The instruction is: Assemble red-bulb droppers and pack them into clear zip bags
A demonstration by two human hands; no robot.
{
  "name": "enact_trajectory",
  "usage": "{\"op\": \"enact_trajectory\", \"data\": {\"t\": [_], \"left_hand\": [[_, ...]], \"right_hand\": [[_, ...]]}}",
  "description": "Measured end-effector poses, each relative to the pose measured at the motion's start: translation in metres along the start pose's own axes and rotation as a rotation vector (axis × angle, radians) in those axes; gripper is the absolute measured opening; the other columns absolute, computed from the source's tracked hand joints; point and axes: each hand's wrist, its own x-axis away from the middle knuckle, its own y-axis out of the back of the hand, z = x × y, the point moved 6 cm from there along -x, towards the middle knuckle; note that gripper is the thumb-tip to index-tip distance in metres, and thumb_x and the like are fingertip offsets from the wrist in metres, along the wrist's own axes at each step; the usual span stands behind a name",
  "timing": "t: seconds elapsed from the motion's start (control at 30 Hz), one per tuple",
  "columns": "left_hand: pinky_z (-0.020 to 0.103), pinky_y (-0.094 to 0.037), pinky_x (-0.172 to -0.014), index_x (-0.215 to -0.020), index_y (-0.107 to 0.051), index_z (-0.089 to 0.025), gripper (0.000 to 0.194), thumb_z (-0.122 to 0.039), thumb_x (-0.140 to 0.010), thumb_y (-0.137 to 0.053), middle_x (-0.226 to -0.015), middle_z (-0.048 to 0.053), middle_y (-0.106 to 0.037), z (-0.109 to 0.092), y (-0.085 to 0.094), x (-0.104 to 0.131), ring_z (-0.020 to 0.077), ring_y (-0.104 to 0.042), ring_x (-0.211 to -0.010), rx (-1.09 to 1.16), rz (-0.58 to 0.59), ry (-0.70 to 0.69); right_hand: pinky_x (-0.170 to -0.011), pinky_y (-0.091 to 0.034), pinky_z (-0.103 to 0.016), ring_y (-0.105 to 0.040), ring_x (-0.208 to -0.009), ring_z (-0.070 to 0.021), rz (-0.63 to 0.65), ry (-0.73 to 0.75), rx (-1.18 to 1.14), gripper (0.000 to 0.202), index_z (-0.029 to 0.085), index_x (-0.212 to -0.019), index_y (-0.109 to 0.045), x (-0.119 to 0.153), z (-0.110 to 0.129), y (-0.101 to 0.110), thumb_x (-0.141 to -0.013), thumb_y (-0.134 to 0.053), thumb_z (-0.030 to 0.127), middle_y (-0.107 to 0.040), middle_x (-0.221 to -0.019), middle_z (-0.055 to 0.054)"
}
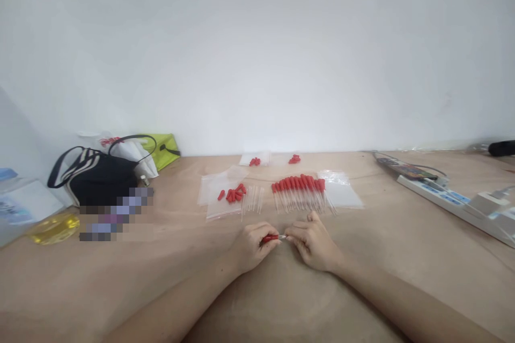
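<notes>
In front of me, my left hand point(252, 246) is closed around a red rubber dropper bulb point(271, 238). My right hand point(316, 242) pinches a thin clear dropper tube point(282, 237), whose near end meets the bulb's mouth; how deep it sits inside I cannot tell. Just beyond the hands lies a row of droppers with red bulbs point(300, 185), their clear tubes pointing toward me. Left of them are several bare clear tubes point(253, 199). A small pile of loose red bulbs point(235, 193) rests on a clear plastic bag.
Two more small groups of red bulbs, one left point(255, 162) and one right point(294, 159), lie near the wall. A flat plastic bag point(341, 190) is right of the row. Farther right stand a power strip point(454, 206) and a phone point(406, 169). A black bag point(102, 179) sits left.
</notes>
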Motion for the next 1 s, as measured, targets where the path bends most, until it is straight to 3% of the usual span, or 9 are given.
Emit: {"op": "enact_trajectory", "data": {"t": [0.13, 0.27, 0.37, 0.47, 0.53, 0.6, 0.67, 0.87, 1.0], "left_hand": [[0.023, -0.043, -0.063, -0.077, -0.060, -0.016, 0.014, -0.025, -0.080, -0.049, -0.073, 0.004, -0.061, 0.005, 0.002, -0.005, 0.0136, -0.056, -0.067, -0.005, 0.012, 0.037], [0.025, -0.044, -0.067, -0.080, -0.061, -0.018, 0.014, -0.024, -0.081, -0.049, -0.076, 0.004, -0.061, 0.012, 0.010, -0.010, 0.0141, -0.056, -0.070, 0.011, 0.000, 0.051], [0.029, -0.041, -0.079, -0.094, -0.059, -0.020, 0.019, -0.027, -0.077, -0.055, -0.091, 0.005, -0.060, 0.023, 0.028, -0.011, 0.0177, -0.054, -0.085, -0.094, -0.096, 0.084], [0.035, -0.037, -0.086, -0.104, -0.054, -0.018, 0.034, -0.029, -0.073, -0.058, -0.100, 0.008, -0.057, 0.051, 0.061, -0.006, 0.0221, -0.050, -0.094, -0.303, -0.321, 0.256], [0.035, -0.040, -0.079, -0.097, -0.056, -0.014, 0.027, -0.026, -0.073, -0.054, -0.086, 0.008, -0.058, 0.077, 0.081, 0.003, 0.0219, -0.052, -0.084, -0.378, -0.428, 0.463], [0.033, -0.043, -0.073, -0.092, -0.057, -0.012, 0.024, -0.025, -0.073, -0.053, -0.079, 0.007, -0.057, 0.103, 0.093, 0.013, 0.0214, -0.053, -0.078, -0.386, -0.449, 0.644], [0.032, -0.043, -0.072, -0.090, -0.058, -0.012, 0.024, -0.026, -0.071, -0.053, -0.078, 0.007, -0.056, 0.118, 0.098, 0.019, 0.0215, -0.054, -0.079, -0.404, -0.433, 0.723], [0.030, -0.043, -0.072, -0.082, -0.061, -0.015, 0.017, -0.024, -0.071, -0.052, -0.077, 0.005, -0.053, 0.120, 0.093, 0.019, 0.0200, -0.054, -0.078, -0.410, -0.349, 0.657], [0.031, -0.043, -0.074, -0.077, -0.059, -0.016, 0.012, -0.025, -0.071, -0.052, -0.077, 0.005, -0.053, 0.113, 0.087, 0.015, 0.0198, -0.054, -0.078, -0.428, -0.335, 0.596]], "right_hand": [[-0.063, -0.017, -0.028, -0.045, -0.057, -0.0104, 0.012, -0.032, 0.024, 0.025, 0.020, -0.083, -0.059, -0.005, 0.000, 0.003, -0.084, -0.034, 0.017, -0.060, -0.066, -0.001], [-0.063, -0.017, -0.030, -0.047, -0.069, -0.0141, -0.006, -0.050, 0.164, 0.022, 0.021, -0.083, -0.062, -0.012, 0.004, 0.009, -0.083, -0.040, 0.021, -0.061, -0.072, -0.004], [-0.064, -0.018, -0.031, -0.047, -0.074, -0.0163, 0.017, -0.096, 0.224, 0.018, 0.020, -0.075, -0.063, -0.015, 0.001, 0.012, -0.079, -0.045, 0.020, -0.061, -0.071, -0.005], [-0.065, -0.020, -0.031, -0.050, -0.073, -0.0162, -0.021, -0.318, 0.161, 0.020, 0.021, -0.070, -0.063, -0.022, -0.022, 0.020, -0.078, -0.044, 0.022, -0.063, -0.072, -0.003], [-0.066, -0.022, -0.030, -0.053, -0.071, -0.0161, -0.079, -0.527, 0.073, 0.023, 0.023, -0.074, -0.064, -0.029, -0.043, 0.024, -0.080, -0.042, 0.026, -0.065, -0.074, -0.002], [-0.066, -0.023, -0.030, -0.056, -0.071, -0.0163, -0.115, -0.690, 0.008, 0.024, 0.023, -0.079, -0.063, -0.039, -0.058, 0.021, -0.080, -0.040, 0.029, -0.066, -0.076, -0.001], [-0.067, -0.024, -0.030, -0.057, -0.074, -0.0170, -0.131, -0.774, 0.018, 0.023, 0.022, -0.085, -0.062, -0.052, -0.065, 0.014, -0.079, -0.041, 0.030, -0.066, -0.078, -0.002], [-0.071, -0.020, -0.032, -0.058, -0.077, -0.0198, -0.105, -0.783, 0.211, 0.025, 0.015, -0.092, -0.054, -0.078, -0.063, -0.016, -0.080, -0.040, 0.032, -0.065, -0.074, -0.008], [-0.071, -0.019, -0.033, -0.058, -0.075, -0.0210, -0.088, -0.767, 0.272, 0.023, 0.014, -0.091, -0.052, -0.078, -0.062, -0.019, -0.080, -0.041, 0.031, -0.064, -0.071, -0.008]]}}
